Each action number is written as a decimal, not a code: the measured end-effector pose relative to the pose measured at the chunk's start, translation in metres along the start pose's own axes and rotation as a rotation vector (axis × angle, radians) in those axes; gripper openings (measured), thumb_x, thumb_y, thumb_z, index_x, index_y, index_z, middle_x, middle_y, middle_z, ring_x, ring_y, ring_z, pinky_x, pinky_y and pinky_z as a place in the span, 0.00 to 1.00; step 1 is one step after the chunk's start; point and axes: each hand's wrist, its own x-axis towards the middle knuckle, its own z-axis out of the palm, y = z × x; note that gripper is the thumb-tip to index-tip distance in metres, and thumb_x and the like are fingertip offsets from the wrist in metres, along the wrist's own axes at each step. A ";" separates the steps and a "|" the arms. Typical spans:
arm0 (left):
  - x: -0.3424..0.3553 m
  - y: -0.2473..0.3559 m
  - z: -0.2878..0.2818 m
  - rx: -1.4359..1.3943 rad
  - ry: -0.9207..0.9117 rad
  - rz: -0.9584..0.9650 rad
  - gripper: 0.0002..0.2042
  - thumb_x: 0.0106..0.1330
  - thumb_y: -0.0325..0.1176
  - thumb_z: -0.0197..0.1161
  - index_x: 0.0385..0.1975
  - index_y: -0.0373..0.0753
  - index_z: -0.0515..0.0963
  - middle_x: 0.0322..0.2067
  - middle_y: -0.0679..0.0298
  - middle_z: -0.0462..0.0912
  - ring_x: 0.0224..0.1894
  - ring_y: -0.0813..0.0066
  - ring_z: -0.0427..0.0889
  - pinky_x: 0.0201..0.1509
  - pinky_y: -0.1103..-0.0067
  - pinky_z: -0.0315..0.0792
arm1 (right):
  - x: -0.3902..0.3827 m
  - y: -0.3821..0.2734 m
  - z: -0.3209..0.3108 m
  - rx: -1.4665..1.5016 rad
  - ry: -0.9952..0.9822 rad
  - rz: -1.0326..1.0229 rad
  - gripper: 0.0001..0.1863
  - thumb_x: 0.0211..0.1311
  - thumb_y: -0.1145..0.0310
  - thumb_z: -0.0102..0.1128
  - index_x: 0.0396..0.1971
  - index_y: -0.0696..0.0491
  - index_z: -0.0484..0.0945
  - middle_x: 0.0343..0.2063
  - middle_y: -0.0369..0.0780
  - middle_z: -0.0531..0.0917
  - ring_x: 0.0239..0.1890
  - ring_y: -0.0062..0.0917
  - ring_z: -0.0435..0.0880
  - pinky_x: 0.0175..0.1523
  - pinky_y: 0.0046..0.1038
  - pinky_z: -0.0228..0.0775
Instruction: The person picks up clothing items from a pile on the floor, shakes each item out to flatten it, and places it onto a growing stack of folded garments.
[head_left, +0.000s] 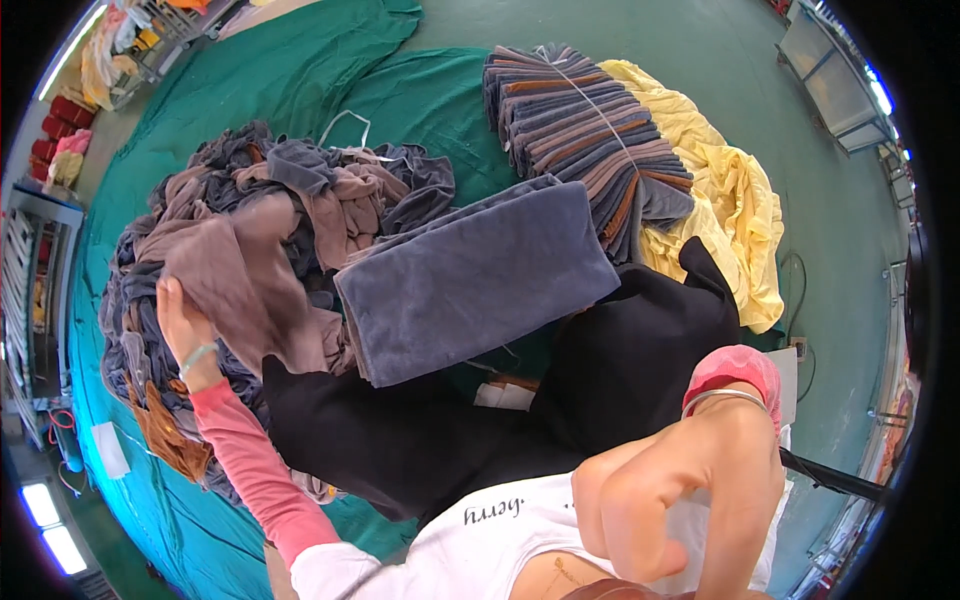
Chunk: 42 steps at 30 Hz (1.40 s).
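Cloth [245, 272], mauve-brown, edge against left fingers [174, 296]

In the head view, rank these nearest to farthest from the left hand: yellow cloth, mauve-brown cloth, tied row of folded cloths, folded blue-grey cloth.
From the left hand:
1. Mauve-brown cloth: right at it.
2. Folded blue-grey cloth: to the right, mid-view.
3. Tied row of folded cloths: farther right and higher.
4. Yellow cloth: at the row's right.

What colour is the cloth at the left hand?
The cloth is dull pinkish brown; the head view shows it best.
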 end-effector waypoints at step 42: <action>-0.025 0.015 0.238 -0.960 -0.983 -0.274 0.23 0.66 0.36 0.47 0.59 0.36 0.57 0.59 0.56 0.61 0.62 0.61 0.58 0.65 0.65 0.49 | -0.004 0.041 -0.234 -0.819 0.228 0.659 0.31 0.47 0.67 0.67 0.53 0.58 0.66 0.45 0.40 0.75 0.48 0.22 0.73 0.52 0.23 0.65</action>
